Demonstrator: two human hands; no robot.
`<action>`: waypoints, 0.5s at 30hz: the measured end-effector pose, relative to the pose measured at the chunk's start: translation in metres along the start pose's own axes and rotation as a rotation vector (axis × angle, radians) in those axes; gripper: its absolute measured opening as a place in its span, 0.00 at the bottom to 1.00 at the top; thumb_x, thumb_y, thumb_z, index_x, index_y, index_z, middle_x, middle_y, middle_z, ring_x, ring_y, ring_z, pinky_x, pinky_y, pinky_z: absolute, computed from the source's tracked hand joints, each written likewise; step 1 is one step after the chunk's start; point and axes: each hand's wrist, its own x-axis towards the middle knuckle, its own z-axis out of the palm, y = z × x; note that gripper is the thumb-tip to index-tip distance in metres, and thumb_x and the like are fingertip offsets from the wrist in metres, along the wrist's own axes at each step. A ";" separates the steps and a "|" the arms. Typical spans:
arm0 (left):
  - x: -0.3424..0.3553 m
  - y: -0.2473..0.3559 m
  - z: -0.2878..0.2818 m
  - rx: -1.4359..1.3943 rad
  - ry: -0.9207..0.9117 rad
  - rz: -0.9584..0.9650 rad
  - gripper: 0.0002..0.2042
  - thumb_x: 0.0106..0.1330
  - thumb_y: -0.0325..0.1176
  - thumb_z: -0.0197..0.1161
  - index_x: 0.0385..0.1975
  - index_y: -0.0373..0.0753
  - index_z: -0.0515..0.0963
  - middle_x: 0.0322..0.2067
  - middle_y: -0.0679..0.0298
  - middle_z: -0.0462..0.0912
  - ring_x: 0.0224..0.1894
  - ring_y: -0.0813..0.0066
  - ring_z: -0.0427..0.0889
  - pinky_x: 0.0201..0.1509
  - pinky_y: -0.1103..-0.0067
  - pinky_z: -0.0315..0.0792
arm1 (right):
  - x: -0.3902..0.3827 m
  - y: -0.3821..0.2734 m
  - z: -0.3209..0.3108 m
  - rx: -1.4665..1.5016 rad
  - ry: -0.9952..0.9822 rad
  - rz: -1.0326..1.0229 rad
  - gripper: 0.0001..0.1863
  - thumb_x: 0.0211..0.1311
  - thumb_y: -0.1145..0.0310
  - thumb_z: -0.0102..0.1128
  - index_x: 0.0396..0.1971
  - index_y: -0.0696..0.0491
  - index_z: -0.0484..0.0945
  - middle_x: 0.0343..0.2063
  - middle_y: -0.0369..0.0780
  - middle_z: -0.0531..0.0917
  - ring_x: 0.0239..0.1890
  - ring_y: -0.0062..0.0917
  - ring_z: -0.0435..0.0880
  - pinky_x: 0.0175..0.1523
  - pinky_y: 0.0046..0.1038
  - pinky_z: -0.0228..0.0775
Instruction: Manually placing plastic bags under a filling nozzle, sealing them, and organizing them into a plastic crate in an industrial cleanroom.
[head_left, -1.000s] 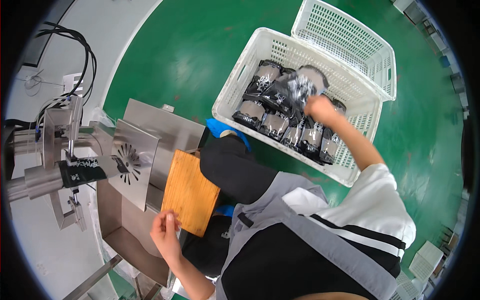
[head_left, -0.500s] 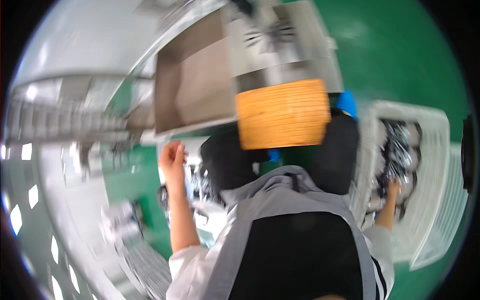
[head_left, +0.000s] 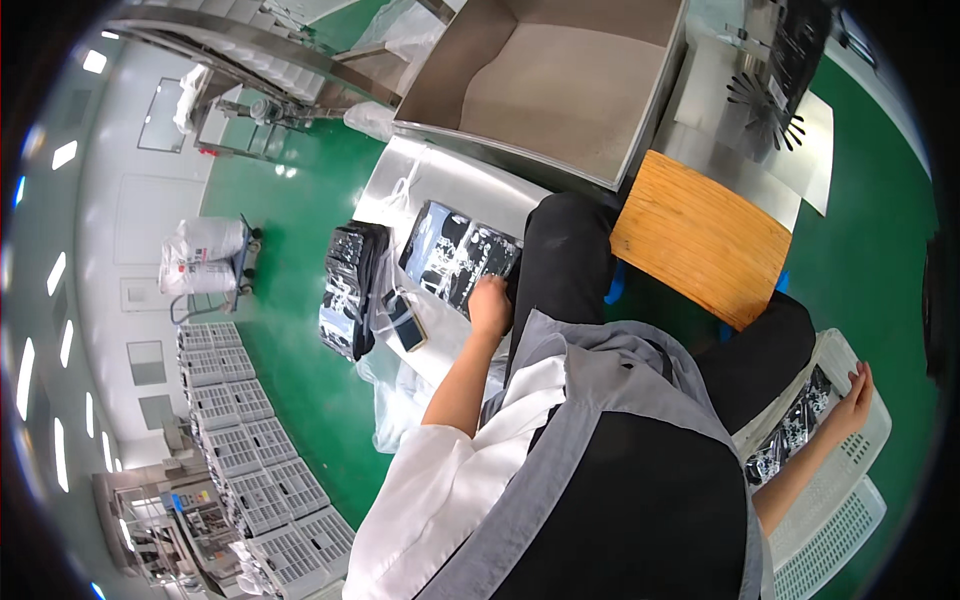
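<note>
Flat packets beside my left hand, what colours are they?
The flat packets are black with white markings and pale bluish areas, clearest in the head view.

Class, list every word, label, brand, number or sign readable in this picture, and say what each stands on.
No text here is clear enough to quote; these carry markings:
Flat black pouches by the left hand: pale printing, too small to read.
Stacked pouches beside them: pale printing, too small.
Pouches in the white crate: pale marks, too small.
White sacks: reddish marks, too small.
</note>
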 end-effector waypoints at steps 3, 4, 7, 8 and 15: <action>0.008 -0.009 -0.013 -0.313 0.094 -0.125 0.08 0.54 0.31 0.61 0.29 0.33 0.79 0.27 0.52 0.78 0.30 0.57 0.77 0.37 0.67 0.71 | -0.009 -0.056 0.028 0.028 -0.047 -0.115 0.15 0.66 0.67 0.48 0.46 0.58 0.75 0.38 0.40 0.82 0.34 0.19 0.78 0.42 0.20 0.68; 0.013 -0.010 -0.021 -0.550 -0.031 -0.251 0.09 0.52 0.32 0.64 0.29 0.33 0.79 0.26 0.53 0.79 0.30 0.57 0.77 0.36 0.67 0.71 | -0.015 -0.074 0.036 -0.014 -0.077 -0.173 0.14 0.66 0.67 0.48 0.46 0.58 0.75 0.37 0.39 0.82 0.32 0.18 0.77 0.41 0.20 0.68; 0.024 -0.026 -0.017 -0.492 0.065 -0.201 0.17 0.49 0.38 0.68 0.32 0.31 0.77 0.33 0.52 0.78 0.38 0.58 0.76 0.41 0.70 0.70 | -0.036 -0.117 0.066 0.027 -0.117 -0.208 0.13 0.66 0.68 0.48 0.45 0.57 0.76 0.34 0.39 0.82 0.31 0.16 0.77 0.40 0.18 0.68; 0.026 -0.030 -0.014 -0.251 0.357 -0.004 0.19 0.48 0.40 0.69 0.33 0.30 0.76 0.36 0.53 0.78 0.40 0.58 0.75 0.43 0.71 0.70 | -0.043 -0.127 0.075 0.042 -0.148 -0.211 0.13 0.66 0.68 0.48 0.45 0.57 0.76 0.34 0.39 0.82 0.30 0.16 0.76 0.39 0.17 0.68; 0.030 -0.030 0.014 0.013 0.174 -0.045 0.07 0.58 0.31 0.55 0.27 0.33 0.75 0.30 0.54 0.75 0.38 0.56 0.74 0.41 0.67 0.70 | -0.081 -0.194 0.121 0.148 -0.277 -0.308 0.11 0.64 0.73 0.50 0.42 0.59 0.77 0.28 0.40 0.82 0.27 0.16 0.76 0.36 0.17 0.68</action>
